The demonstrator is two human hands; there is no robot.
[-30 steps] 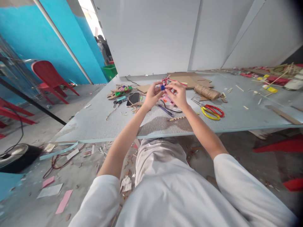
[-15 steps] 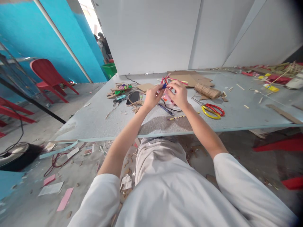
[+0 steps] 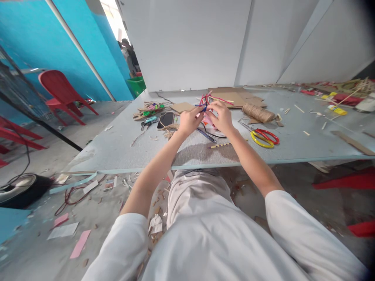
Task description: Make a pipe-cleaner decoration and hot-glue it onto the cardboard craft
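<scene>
Both hands meet over the far middle of the table, at a small bundle of red and blue strands (image 3: 205,102) that look like pipe cleaners. My left hand (image 3: 189,120) is closed, thumb and fingers pinching the blue part from the left. From the right, my right hand (image 3: 222,118) pinches the same bundle with bent fingers. The fingertips partly hide where the strands join. Below the hands lie a dark pen (image 3: 206,135), a striped pencil (image 3: 220,145) and a black cord (image 3: 218,136). Something pink shows under my right fingers.
Right of my hands lie a twine roll (image 3: 258,112) and red-and-yellow scissors (image 3: 265,138). A phone (image 3: 165,120), keys (image 3: 149,122) and a decorated stick bundle (image 3: 149,111) are to the left. Cardboard (image 3: 234,96) lies behind. The table's front edge (image 3: 211,165) runs before my body.
The fingers have shifted slightly around the bundle, and more blue strand shows above them to the left. The whole view has moved a little; the things on the table lie as before.
</scene>
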